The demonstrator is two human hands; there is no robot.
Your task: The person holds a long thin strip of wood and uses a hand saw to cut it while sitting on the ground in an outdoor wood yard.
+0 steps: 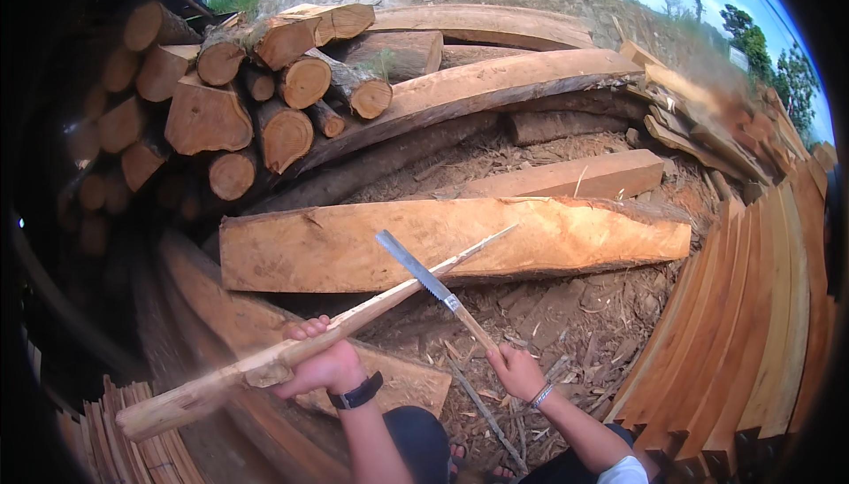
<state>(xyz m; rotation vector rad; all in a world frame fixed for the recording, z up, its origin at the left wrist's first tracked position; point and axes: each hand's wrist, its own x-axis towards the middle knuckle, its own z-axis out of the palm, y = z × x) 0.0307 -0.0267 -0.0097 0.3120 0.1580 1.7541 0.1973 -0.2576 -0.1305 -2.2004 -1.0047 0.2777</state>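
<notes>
My left hand (323, 364) is wrapped round a peeled wooden pole (367, 310), thick at the lower left and tapering to a sharp point at the upper right. A stub of a cut branch (267, 374) sticks out beside my fingers. In my right hand (517, 372) is the wooden handle of a handsaw (413, 265). Its toothed metal blade slants up to the left and crosses the pole toward the thin end; whether the teeth touch the wood I cannot tell. Behind both lies a heavy squared timber (309, 241) with bark along its lower edge.
Cut logs (285, 134) are stacked at the far left. Long curved slabs (504, 75) lie across the back. Sawn planks (738, 307) line the right side, thin strips (141, 444) the lower left. Bark chips and a thin stick (485, 409) litter the ground by my feet.
</notes>
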